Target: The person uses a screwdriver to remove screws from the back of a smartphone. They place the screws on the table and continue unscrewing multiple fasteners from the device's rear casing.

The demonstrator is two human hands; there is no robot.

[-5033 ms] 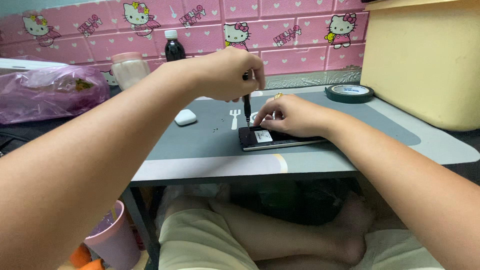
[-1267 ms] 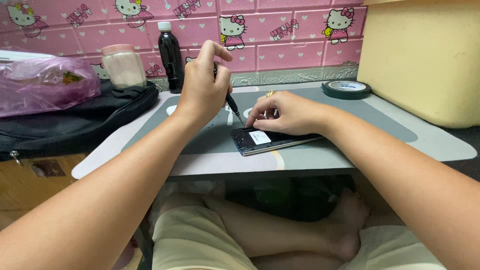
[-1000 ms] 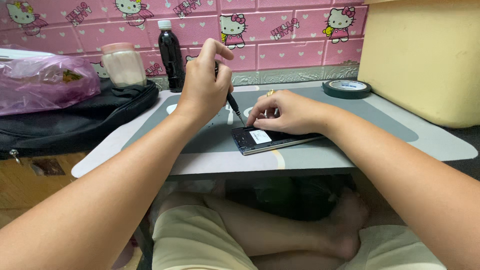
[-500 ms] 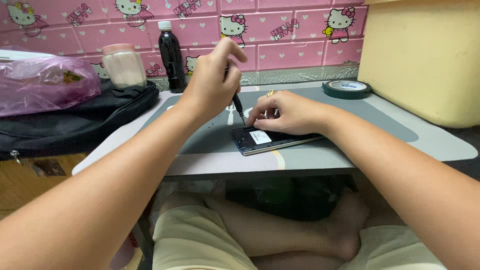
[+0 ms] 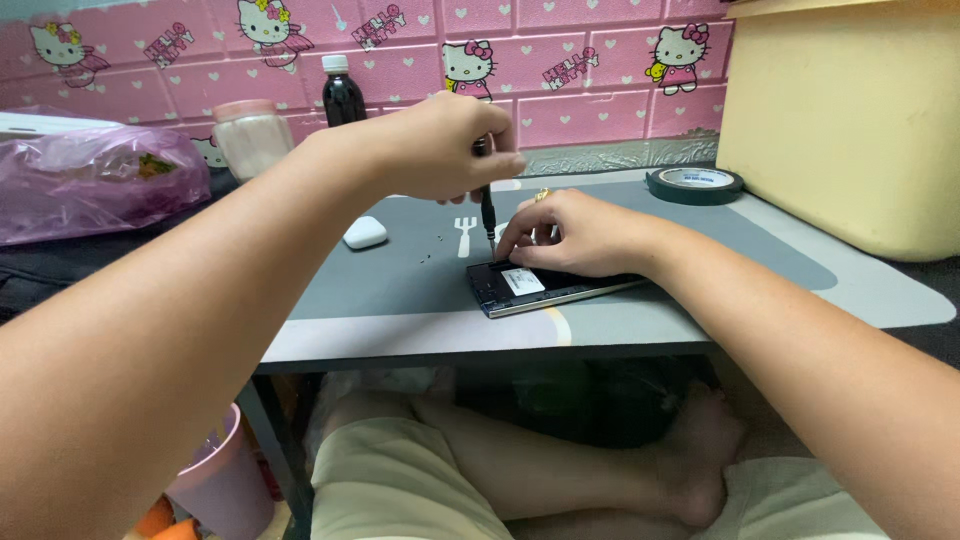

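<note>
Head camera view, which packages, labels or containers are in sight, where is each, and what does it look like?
White rectangular label: on the opened black phone under the right hand.
Dark glass bottle with white cap: against the pink tiled wall, behind the left hand.
Frosted jar with pink lid: left of the bottle.
Pink plastic bag: far left, crumpled.
Black tape roll: right rear of table, white inner face.

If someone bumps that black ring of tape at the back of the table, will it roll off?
Probably not. The tape roll lies flat on its side on the table, so a bump would likely slide it rather than roll it. It looks thin and light, so it should move easily. Stood on edge, it could roll.
</note>
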